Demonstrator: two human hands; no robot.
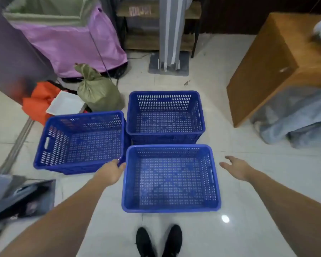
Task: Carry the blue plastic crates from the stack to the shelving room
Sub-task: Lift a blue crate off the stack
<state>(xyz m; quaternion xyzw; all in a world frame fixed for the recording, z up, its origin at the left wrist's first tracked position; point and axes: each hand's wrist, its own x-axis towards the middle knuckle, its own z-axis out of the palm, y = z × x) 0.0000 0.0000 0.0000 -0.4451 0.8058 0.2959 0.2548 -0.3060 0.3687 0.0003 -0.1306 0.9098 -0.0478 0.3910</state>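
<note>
Crates first: three blue ones on the tile floor, and the near crate (170, 178) sits right between my hands, just ahead of my shoes (158, 242). My left hand (112, 172) is at its far-left corner, fingers curled by the rim, though honestly I can't tell if they're on this rim or brushing the left crate (80, 141), since the two corners nearly meet there. My right hand (235, 167) is spread flat with fingers apart, just off the right wall, touching nothing. So neither hand has a real grip yet. The handle slot shows on the near crate's right wall, a bit nearer to me than where the right hand hovers, so my guess is a lift from here would come up lopsided or slip unless both hands find the slots. Other risk: the left fingers hooking the wrong crate and dragging it along. Also the far crate (165, 115) butts against the near one's far edge, and it looks like it's stacked on another one, so bumping it could shove that little stack. All three crates are empty, just perforated bottoms showing. Further out there's a tied green sack (98, 89) and an orange bag (39, 104) far left, and a wooden cabinet (278, 62) far right.
</note>
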